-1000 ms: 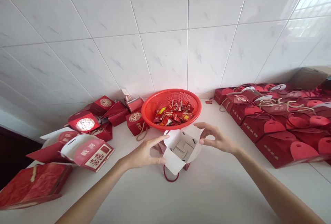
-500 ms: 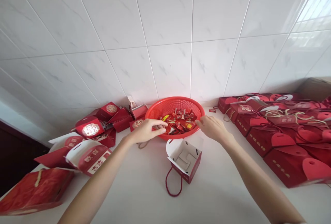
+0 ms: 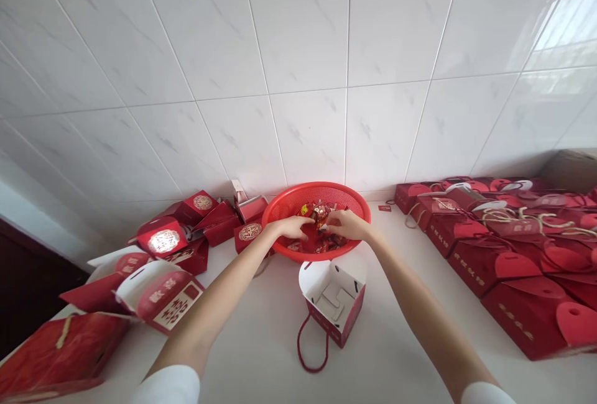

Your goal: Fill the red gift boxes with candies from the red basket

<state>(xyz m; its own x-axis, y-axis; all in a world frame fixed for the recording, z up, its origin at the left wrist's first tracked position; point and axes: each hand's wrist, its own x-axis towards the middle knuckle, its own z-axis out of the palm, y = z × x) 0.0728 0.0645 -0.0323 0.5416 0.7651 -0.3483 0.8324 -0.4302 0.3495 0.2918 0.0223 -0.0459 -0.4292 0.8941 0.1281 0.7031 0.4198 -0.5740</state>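
My left hand reaches into the round red plastic mesh basket with its fingers pressed together, and my right hand curls its fingertips inward just beside it, over the heap of red foil-wrapped sweets inside the basket. I cannot tell whether either hand grips a sweet. In front of the basket stands an open red-and-white cardboard gift box with a red cord handle. Rows of red gift boxes lie right of the basket, and a loose pile of red gift boxes lies left of it.
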